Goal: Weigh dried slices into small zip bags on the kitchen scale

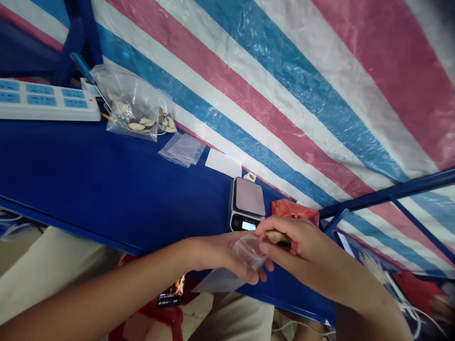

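In the head view my left hand (238, 258) grips a clear zip bag (227, 279) near its mouth, with the bag hanging down towards my lap. Just to the right, at the bag's opening, my right hand (295, 241) is closed around pale, dark-edged slices (275, 236) that look like dried mushroom. Its fingertips touch or nearly touch the bag's rim. Behind both hands stands a kitchen scale (250, 196) with a lit display, whose digits I cannot read. Nothing lies on its plate.
A larger clear bag of similar slices (137, 111) and flat zip bags (183, 149) lie along the back of the blue table (88, 180). Nearby are a white power strip (46, 102), a white card (223, 162) and a red bag (293, 210). A phone (172, 291) rests below the table edge.
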Tool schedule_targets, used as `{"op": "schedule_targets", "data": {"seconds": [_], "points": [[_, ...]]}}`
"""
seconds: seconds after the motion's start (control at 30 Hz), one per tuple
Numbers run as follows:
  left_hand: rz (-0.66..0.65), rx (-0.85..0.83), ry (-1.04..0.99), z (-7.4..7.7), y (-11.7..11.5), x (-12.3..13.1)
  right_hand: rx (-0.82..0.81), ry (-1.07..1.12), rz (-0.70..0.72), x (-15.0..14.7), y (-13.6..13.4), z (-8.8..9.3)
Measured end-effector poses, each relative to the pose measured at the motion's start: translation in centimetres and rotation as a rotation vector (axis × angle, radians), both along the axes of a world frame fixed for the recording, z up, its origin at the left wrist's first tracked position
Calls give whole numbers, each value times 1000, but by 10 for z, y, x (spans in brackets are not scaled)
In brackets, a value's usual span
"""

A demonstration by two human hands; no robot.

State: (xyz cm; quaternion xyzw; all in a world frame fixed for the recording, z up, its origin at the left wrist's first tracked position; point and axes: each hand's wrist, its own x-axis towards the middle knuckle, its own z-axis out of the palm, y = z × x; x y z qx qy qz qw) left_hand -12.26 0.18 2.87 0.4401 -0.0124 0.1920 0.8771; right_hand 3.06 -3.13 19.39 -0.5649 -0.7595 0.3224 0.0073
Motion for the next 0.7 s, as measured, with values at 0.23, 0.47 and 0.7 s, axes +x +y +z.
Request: {"op": "schedule_targets", "data": {"seconds": [0.23, 0.47, 0.7], "points": [[5, -8, 55, 6, -4, -1, 76, -103, 178, -6, 5, 5], [11, -121, -2, -4, -2, 1, 269, 41, -110, 38, 0, 28], [79, -101, -66, -16, 0, 6, 231, -325, -529, 190, 19, -53]]}}
